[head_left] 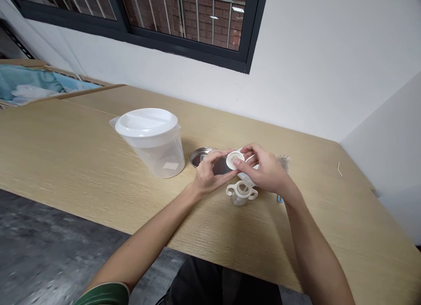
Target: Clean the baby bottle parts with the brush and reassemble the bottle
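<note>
You are holding a white round cap [232, 157] between your hands, above the middle of the table [210, 226]. Your right hand [268, 170] is gripping it, the thumb pressing on its ringed face, fingers curling behind. Your left hand [208, 171] is half-curling at the cap's left side, thumb and fingers spreading apart; whether it is gripping too, I cannot tell. A two-handled cup [240, 199] is standing upright just below your hands, its mouth showing uncovered. A shiny metal tray [194, 157] is lying behind your left hand, partly hidden. To the left, a lidded plastic pitcher [154, 154] is standing near the tray. Grey bristles [284, 163] are poking out beyond your right wrist. A thin pale strip [339, 169] is lying well apart, far right.
</note>
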Demonstrator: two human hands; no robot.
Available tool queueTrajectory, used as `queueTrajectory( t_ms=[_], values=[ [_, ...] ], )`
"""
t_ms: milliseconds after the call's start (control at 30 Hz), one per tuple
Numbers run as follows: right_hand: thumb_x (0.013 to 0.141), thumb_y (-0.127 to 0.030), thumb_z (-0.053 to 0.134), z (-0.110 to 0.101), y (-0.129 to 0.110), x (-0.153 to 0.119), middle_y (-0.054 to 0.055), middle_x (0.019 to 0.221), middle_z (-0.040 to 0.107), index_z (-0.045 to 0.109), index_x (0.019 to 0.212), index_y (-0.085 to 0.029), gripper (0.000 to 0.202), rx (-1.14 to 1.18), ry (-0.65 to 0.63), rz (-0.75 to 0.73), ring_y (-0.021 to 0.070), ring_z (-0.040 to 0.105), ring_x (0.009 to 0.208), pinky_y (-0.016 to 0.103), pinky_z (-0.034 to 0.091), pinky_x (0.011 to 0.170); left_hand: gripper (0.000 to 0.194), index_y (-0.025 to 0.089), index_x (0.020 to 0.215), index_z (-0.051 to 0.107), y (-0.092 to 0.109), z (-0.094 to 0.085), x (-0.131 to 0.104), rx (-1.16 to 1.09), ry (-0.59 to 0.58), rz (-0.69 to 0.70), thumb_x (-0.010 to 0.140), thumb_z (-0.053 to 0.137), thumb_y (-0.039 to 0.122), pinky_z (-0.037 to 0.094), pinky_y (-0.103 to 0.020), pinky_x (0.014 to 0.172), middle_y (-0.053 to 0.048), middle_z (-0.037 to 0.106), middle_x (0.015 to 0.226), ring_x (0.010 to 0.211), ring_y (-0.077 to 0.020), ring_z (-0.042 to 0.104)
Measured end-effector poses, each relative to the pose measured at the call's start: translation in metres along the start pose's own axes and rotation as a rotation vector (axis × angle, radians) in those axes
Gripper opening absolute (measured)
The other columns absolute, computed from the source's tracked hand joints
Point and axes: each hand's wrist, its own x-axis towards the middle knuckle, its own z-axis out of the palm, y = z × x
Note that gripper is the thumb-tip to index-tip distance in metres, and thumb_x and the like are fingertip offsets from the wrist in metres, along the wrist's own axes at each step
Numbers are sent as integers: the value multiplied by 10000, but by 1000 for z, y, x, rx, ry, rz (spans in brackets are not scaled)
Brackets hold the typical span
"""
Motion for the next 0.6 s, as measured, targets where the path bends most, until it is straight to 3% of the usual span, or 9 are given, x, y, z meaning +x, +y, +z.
queueTrajectory(
  t_ms=[133,300,400,500,600],
  values=[
    [927,-570,517,-1,5,4,41,827,674,622,953,-180,405,129,20,73,170,646,754,303,506,711,713,216,1235,409,3,0,2,-91,-19,11,689,866,169,607,-405,873,-127,672,1158,1057,-257,689],
    [861,-578,637,1,12,11,59,941,693,665,999,-165,436,529,-314,78,169,665,840,302,546,783,662,227,1216,413,6,1,0,-186,-16,35,716,830,109,592,-425,923,-130,640,1223,1111,-249,665],
    [868,-539,651,1,11,12,64,983,699,683,1028,-170,404,615,-398,41,162,654,893,298,538,822,653,247,1241,394,6,3,-3,-197,-29,13,750,808,128,577,-443,951,-124,631,1244,1135,-245,653],
    [871,-502,661,-7,9,9,63,941,701,663,1104,-167,409,576,-346,39,161,651,876,302,526,823,720,246,1286,375,5,3,-2,-180,-32,-11,734,836,205,509,-511,1032,-131,620,1261,1191,-270,617],
    [840,-472,699,-25,7,0,52,927,689,631,1164,-172,446,307,-189,38,167,639,849,282,504,736,887,227,1347,337,7,-1,4,-202,-134,-145,660,890,330,455,-516,1063,-149,611,1259,1207,-297,594]
  ],
)
